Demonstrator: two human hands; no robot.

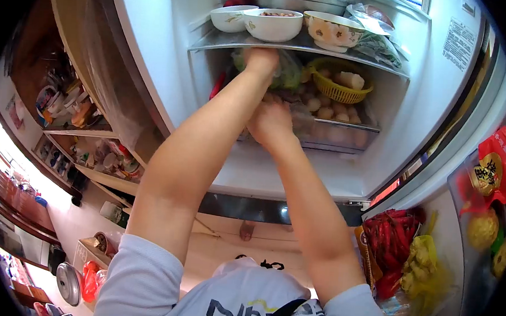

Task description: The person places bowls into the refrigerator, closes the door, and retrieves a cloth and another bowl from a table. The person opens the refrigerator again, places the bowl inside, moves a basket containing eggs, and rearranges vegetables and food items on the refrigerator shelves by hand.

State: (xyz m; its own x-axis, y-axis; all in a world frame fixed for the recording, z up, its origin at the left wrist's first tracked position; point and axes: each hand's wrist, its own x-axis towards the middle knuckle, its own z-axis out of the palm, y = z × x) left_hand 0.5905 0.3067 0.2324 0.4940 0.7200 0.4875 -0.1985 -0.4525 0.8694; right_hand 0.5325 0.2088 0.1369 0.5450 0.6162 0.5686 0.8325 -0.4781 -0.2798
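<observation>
Both of my arms reach into the open fridge, below the glass shelf. My left hand (pixel 261 59) is just under the shelf edge, against a clear plastic bag of green vegetables (pixel 288 72); its fingers are hidden. Lower down, my right hand (pixel 271 122) is over the clear drawer (pixel 341 134), its fingers bent into crumpled plastic whose contents I cannot make out. Several eggs (pixel 325 112) lie in the drawer to the right of this hand. Above them a yellow plastic basket (pixel 342 94) holds a pale, cut piece of food (pixel 349 80).
On the glass shelf (pixel 295 43) stand two white bowls (pixel 272 27) and a flowered bowl (pixel 333 32), with bagged greens (pixel 379 50) at the right. The open door at right holds red chillies (pixel 389 241) and a red packet (pixel 494 161). A wooden cabinet (pixel 92 133) stands left.
</observation>
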